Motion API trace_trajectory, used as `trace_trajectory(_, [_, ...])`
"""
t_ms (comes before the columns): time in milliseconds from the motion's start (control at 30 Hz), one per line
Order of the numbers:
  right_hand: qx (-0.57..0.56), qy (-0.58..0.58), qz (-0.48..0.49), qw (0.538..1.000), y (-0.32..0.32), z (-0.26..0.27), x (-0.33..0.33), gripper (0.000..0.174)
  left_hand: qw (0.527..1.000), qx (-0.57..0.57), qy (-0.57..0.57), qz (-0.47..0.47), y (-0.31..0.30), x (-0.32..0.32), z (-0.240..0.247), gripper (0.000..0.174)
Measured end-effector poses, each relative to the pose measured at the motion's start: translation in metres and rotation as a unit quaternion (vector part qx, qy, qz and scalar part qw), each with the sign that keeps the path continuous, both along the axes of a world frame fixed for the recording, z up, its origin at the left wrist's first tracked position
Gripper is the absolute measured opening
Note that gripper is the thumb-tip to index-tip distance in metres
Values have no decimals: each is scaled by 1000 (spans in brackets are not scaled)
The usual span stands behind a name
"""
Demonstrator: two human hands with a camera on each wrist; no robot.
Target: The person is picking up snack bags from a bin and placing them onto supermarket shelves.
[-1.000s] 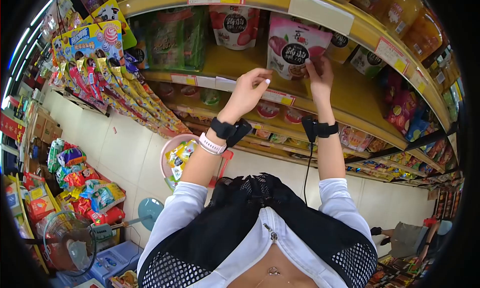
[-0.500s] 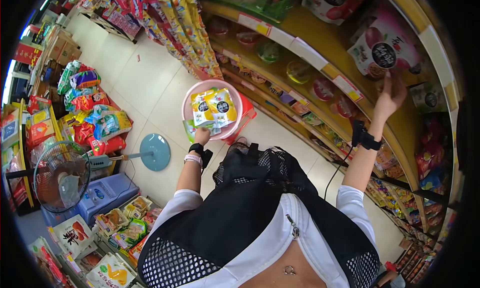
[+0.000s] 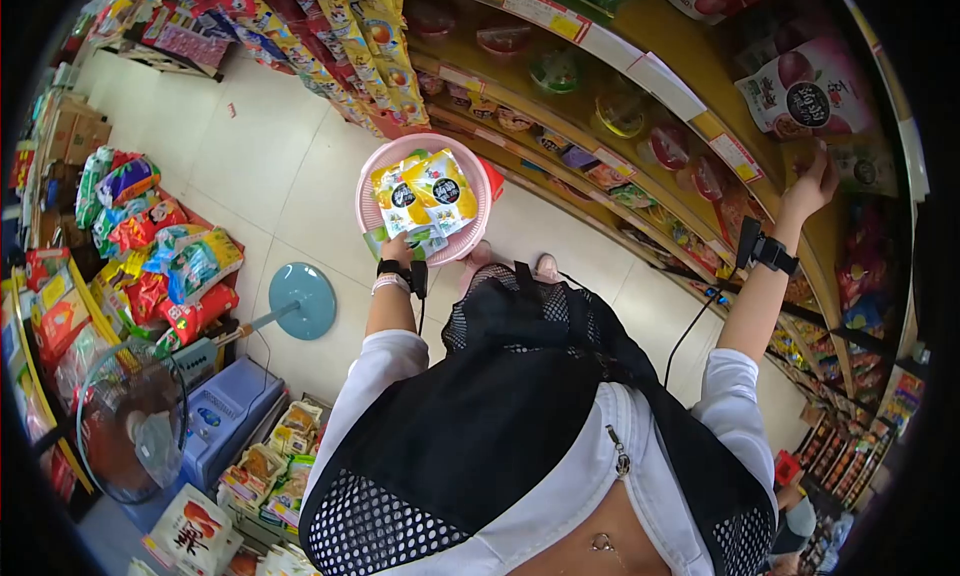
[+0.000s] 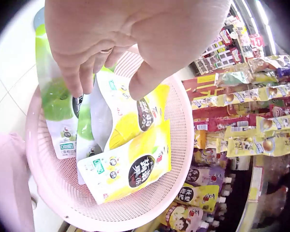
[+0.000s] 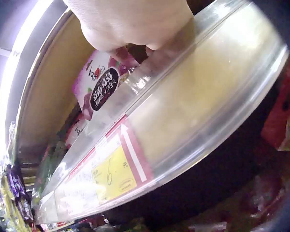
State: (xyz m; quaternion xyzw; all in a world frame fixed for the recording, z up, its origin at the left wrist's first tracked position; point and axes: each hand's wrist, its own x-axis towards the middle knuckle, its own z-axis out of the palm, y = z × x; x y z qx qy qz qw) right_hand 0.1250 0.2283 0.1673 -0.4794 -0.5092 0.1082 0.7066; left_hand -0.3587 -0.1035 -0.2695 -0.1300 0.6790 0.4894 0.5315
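Observation:
My left hand [image 4: 130, 38] reaches down into a pink plastic basket [image 3: 482, 216], at its near side in the head view. Its thumb and fingers grip a yellow jelly pouch [image 4: 118, 133] around the upper edge. Another yellow pouch [image 4: 140, 169] lies in front, and a green pouch [image 4: 55, 106] leans by the rim on the left. Up at the shelf, my right hand [image 3: 810, 186] has its fingertips at the edge of a pink-purple jelly pouch [image 5: 101, 87] with dark fruit printed on it. The palm hides part of that contact, so whether it pinches the pouch I cannot tell.
A clear shelf lip [image 5: 193, 121] with a price tag [image 5: 113, 171] runs along the shelf beneath my right hand. Bagged snacks hang in strips [image 3: 370, 56] beyond the basket. On the left stand a fan [image 3: 130, 421] and its round blue base [image 3: 303, 301].
My left hand has gone from the shelf front down into the basket. The right hand has stayed by the pink-purple pouch. The head view has swung down and toward the basket.

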Motion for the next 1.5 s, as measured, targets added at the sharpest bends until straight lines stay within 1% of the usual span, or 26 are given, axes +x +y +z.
trace_trajectory(67, [-9,29,11,999,0,-1,1,25,999,-4,-38,17,9,-8,-7,28])
trace_trajectory(133, [-15,26,16,999,3,-2,1,24,995,-46,-53,72,17,-11,-1,21])
trace_trajectory(167, [-21,30,23,999,3,-2,2,23,995,-41,-48,74,18,-13,0,26])
trace_trajectory(267, [-45,22,34,998,5,-3,14,21,995,-72,-42,51,12,-20,-37,30])
trace_trajectory(400, [-63,35,26,997,2,-2,11,19,994,-104,-27,22,23,-22,-46,35])
trace_trajectory(467, [-67,31,34,997,4,-3,13,19,993,-87,-64,43,23,-21,-57,34])
trace_trajectory(533, [-72,36,30,996,6,-6,10,19,994,-65,-77,35,26,-25,-43,33])
trace_trajectory(700, [-83,47,23,995,6,-8,7,18,993,-119,-2,28,29,-21,-59,29])
trace_trajectory(733, [-78,44,27,996,5,-5,2,18,978,-117,134,-113,26,-23,-69,23])
trace_trajectory(767, [-74,41,31,996,4,-3,-1,19,925,-111,265,-250,24,-25,-78,17])
trace_trajectory(800, [-74,42,30,996,2,-1,-2,19,924,-111,265,-250,26,-24,-75,17])
trace_trajectory(867, [-75,34,42,996,-3,3,-2,18,944,-16,249,-217,28,-22,-66,11])
trace_trajectory(900, [-72,38,44,996,-1,1,1,18,966,51,196,-160,33,-17,-18,10])
trace_trajectory(967, [-25,-19,51,998,2,-4,7,18,968,85,194,-136,33,-16,25,10])
trace_trajectory(1000, [-23,-15,53,998,1,-2,5,18,969,117,187,-114,31,-16,44,10])
trace_trajectory(1067, [6,47,4,999,-6,5,-9,17,967,80,209,-125,22,-18,98,11])
trace_trajectory(1100, [8,52,6,999,-14,5,-12,17,964,124,209,-106,15,-18,119,13])
trace_trajectory(1133, [38,-58,-68,995,-25,6,-14,18,963,125,213,-104,10,-18,143,13])
trace_trajectory(1167, [68,-165,-142,974,-35,7,-17,19,969,165,167,-82,8,-17,169,11])
trace_trajectory(1200, [69,-161,-143,974,-46,5,-20,19,969,205,120,-62,5,-16,193,9])
trace_trajectory(1267, [7,-183,-99,978,-67,-1,-26,20,961,250,85,-83,2,-6,242,8])
trace_trajectory(1333, [-123,-213,33,969,-96,0,-49,19,929,346,12,-130,4,1,254,9])
trace_trajectory(1367, [-242,-195,109,944,-103,-8,-48,20,919,364,2,-153,17,9,259,9])
trace_trajectory(1433, [-331,-259,352,837,-119,-29,-60,32,890,401,-42,-215,41,40,289,12])
trace_trajectory(1467, [-464,-183,403,767,-130,-29,-67,40,883,407,-41,-228,58,57,287,13])
trace_trajectory(1500, [-476,-149,445,744,-138,-37,-65,42,854,435,-39,-284,75,79,300,12])
